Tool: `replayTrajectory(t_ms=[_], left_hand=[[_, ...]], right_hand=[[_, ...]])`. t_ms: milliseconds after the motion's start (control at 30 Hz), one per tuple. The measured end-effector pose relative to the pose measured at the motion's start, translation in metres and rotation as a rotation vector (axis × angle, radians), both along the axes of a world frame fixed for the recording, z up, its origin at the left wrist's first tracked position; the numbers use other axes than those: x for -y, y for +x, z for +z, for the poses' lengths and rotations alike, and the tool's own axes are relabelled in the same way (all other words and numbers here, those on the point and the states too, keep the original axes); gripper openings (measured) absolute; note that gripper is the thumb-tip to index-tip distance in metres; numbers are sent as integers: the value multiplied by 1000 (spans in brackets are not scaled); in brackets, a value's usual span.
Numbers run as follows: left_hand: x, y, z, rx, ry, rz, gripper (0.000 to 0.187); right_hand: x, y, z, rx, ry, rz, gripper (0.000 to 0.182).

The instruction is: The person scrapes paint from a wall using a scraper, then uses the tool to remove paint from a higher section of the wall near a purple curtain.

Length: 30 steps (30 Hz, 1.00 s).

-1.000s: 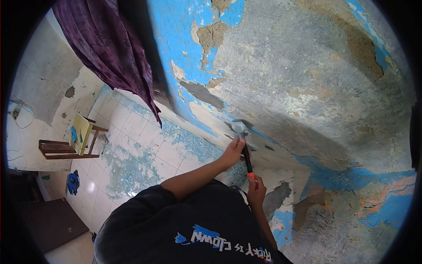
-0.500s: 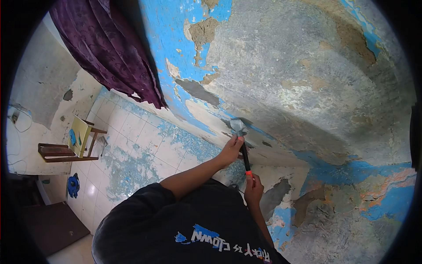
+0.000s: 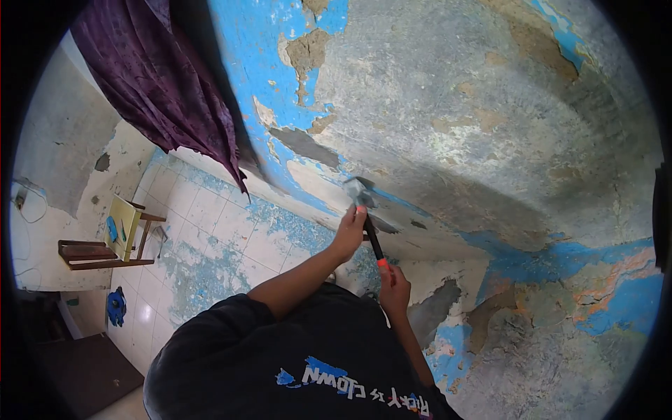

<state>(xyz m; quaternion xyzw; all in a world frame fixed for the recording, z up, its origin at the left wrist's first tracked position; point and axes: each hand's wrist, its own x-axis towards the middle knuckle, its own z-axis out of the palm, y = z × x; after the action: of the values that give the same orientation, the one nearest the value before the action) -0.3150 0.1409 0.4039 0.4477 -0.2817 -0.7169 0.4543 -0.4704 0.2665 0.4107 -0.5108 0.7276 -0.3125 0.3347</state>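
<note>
A long scraper (image 3: 374, 241) has a black handle with orange-red parts and a wide grey metal head, slightly blurred, against the peeling wall (image 3: 413, 105). My left hand (image 3: 348, 236) is closed round the upper handle, just below the head. Lower down, my right hand (image 3: 396, 288) grips the end of the handle. Around the head, the wall shows blue paint strips, pale patches and bare grey plaster.
Blue paint flakes lie over the tiled floor (image 3: 231, 224). A purple curtain (image 3: 157, 84) hangs at upper left. At left are a wooden chair (image 3: 122, 231) with small items on its seat, a blue object (image 3: 116, 306) on the floor and a dark brown panel (image 3: 91, 371).
The scraper and both hands have shifted left and its head slightly up in view. The wall has also shifted left, and the curtain's lower end has moved left and down.
</note>
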Motion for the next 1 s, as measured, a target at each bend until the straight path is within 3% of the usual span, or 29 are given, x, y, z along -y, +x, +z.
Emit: replayTrajectory(t_ms=[200, 333, 467, 900, 1000], left_hand=[[-6, -7, 8, 5, -32, -101, 34], [-3, -2, -2, 13, -41, 37, 35], [-2, 15, 2, -5, -30, 156, 35], [-88, 8, 6, 21, 56, 47, 47], [-110, 7, 15, 51, 64, 98, 40]], right_hand=[[-14, -5, -5, 34, -31, -61, 35], [-3, 2, -5, 8, -146, 5, 33], [5, 16, 8, -23, -83, 51, 32], [-73, -15, 0, 183, 120, 86, 35], [-94, -16, 8, 205, 125, 140, 37]])
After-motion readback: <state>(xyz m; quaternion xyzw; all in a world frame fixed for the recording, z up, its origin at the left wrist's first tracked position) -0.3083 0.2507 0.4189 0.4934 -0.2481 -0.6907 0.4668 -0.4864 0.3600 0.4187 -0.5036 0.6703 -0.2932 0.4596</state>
